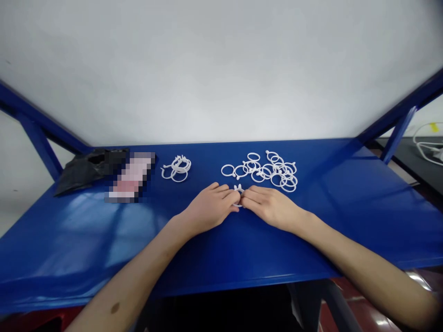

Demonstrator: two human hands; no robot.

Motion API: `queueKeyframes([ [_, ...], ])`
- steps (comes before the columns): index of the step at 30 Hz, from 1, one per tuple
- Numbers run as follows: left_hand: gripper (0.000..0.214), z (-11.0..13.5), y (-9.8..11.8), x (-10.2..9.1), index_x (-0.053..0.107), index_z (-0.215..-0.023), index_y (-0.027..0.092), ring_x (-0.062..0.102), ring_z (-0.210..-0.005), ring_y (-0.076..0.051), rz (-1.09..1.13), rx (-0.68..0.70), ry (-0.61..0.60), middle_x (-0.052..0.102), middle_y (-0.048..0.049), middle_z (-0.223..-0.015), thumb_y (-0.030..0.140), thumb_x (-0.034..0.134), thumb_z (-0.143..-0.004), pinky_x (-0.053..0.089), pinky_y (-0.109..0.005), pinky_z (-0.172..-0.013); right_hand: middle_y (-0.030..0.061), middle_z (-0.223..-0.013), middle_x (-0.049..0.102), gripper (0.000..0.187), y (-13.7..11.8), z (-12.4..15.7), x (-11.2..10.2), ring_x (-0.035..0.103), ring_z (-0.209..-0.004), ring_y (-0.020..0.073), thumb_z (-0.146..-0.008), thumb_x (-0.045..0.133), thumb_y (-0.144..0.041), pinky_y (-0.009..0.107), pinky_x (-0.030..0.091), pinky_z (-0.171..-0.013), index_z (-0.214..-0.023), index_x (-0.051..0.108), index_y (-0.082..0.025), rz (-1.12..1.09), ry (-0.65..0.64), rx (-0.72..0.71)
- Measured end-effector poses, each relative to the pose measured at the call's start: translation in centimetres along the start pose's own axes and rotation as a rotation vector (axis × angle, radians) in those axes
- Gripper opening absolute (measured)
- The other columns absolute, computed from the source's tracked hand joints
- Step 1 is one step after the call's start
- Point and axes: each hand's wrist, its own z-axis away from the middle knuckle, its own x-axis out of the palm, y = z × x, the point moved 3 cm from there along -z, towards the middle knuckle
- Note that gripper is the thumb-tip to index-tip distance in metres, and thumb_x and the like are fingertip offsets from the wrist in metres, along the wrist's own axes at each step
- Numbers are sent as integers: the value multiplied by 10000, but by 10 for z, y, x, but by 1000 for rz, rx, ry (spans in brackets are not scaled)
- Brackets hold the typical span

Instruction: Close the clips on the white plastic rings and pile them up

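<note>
Near the middle of the blue table, my left hand (215, 205) and my right hand (268, 205) meet around one white plastic ring (238, 188). Both hands are closed on it, fingertips pinching its sides. A small knob-like part of the ring shows above the fingers; most of its hoop is hidden behind them. Just beyond my right hand lies a loose spread of similar white rings (273, 171), several overlapping, many with a small clip or knob. A smaller heap of white rings (179, 168) sits to the left, beyond my left hand.
At the left rear a black plastic bag (81, 170) lies beside a blurred-out flat pink and white item (130, 177). The blue tabletop (311, 258) meets a pale wall (221, 69). Blue frame posts (39, 143) stand at both sides. A white cable (424, 147) lies at far right.
</note>
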Motion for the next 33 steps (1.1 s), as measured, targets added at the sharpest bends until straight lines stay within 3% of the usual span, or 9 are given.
queueKeyframes([
  [7, 252, -3, 8, -3, 524, -776, 186, 533, -611, -137, -183, 49, 211, 624, 31, -657, 182, 467, -1021, 280, -330, -645, 43, -801, 627, 289, -8, -3, -1, 478, -677, 172, -1024, 394, -106, 317, 381, -618, -837, 609, -152, 199, 71, 49],
  [13, 258, -4, 11, -4, 539, -771, 183, 535, -566, -122, -166, -81, 288, 605, 45, -613, 181, 471, -1020, 282, -320, -632, 33, -746, 625, 299, -10, -4, -6, 497, -596, 148, -1019, 400, -94, 320, 366, -576, -817, 614, -142, 269, 122, 139],
  [15, 251, -5, 7, -1, 554, -788, 183, 544, -584, -127, -141, -110, 274, 621, 41, -633, 197, 471, -1025, 293, -316, -639, 40, -798, 668, 289, -7, -4, -5, 561, -637, 151, -1025, 395, -97, 311, 415, -591, -871, 637, -133, 232, 123, 147],
  [17, 247, -4, 3, 0, 583, -818, 187, 565, -637, -142, -135, -114, 254, 653, 26, -682, 216, 463, -1032, 319, -317, -664, 75, -978, 725, 258, -3, -3, -4, 646, -783, 168, -1036, 401, -123, 307, 493, -667, -995, 656, -123, 164, 132, 121],
  [21, 244, 0, -16, -4, 656, -947, 193, 599, -791, -199, -191, -202, 238, 705, -28, -809, 231, 432, -1036, 382, -346, -730, 155, -1368, 619, 319, 7, -1, -5, 669, -1074, 224, -1041, 446, -230, 361, 584, -830, -1317, 568, -125, 78, 178, 141],
  [28, 276, 22, -74, -23, 675, -1079, 186, 563, -1049, -336, -361, -666, 212, 701, -136, -1038, 258, 422, -998, 435, -486, -860, 171, -1289, 622, 368, 42, 12, -6, 660, -1061, 278, -1006, 512, -274, 451, 602, -851, -1346, 559, -140, 42, 163, 381],
  [33, 315, 31, -88, -14, 650, -1183, 144, 541, -1197, -359, -332, -771, 17, 637, -164, -1300, 306, 510, -952, 434, -501, -994, 186, -1268, 608, 350, 62, 21, 4, 607, -1120, 318, -983, 555, -303, 521, 551, -940, -1281, 603, -126, 70, 103, 451],
])
